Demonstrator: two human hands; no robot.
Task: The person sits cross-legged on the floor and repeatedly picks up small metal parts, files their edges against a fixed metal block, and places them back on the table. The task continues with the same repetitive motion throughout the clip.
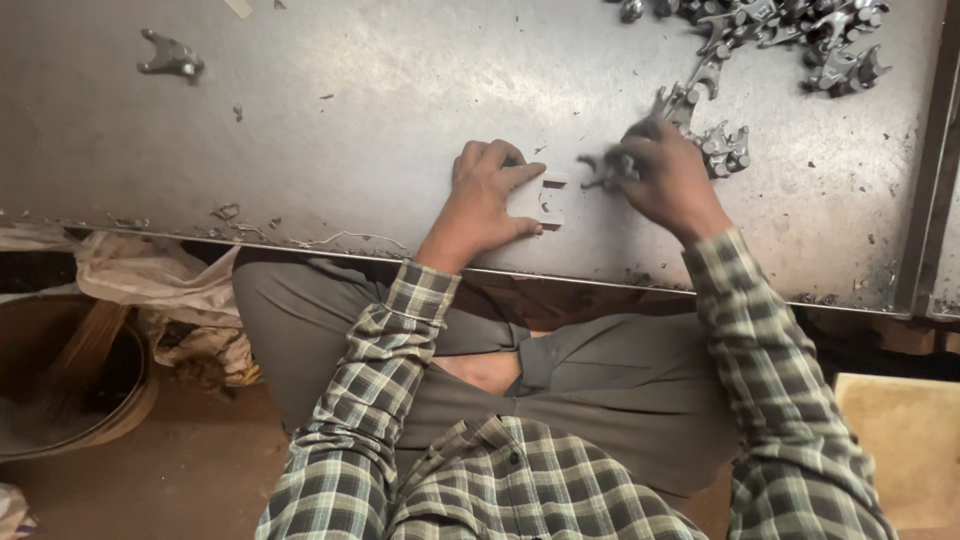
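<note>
— While I watch from here, what's each hand holding on the bench [330, 110]?

— Left hand [487, 200] pins a pale notched block [545, 199] flat. Right hand [668, 175], just right of the block, grips a small grey metal casting [603, 172]. More castings [790, 40] lie beyond.

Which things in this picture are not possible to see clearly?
- Head view: small grey metal casting in the right hand is motion-blurred; its shape is unclear.
- Pale notched metal block: partly covered by the left hand.
- Pile of grey forked castings: cut off by the top edge.
</note>
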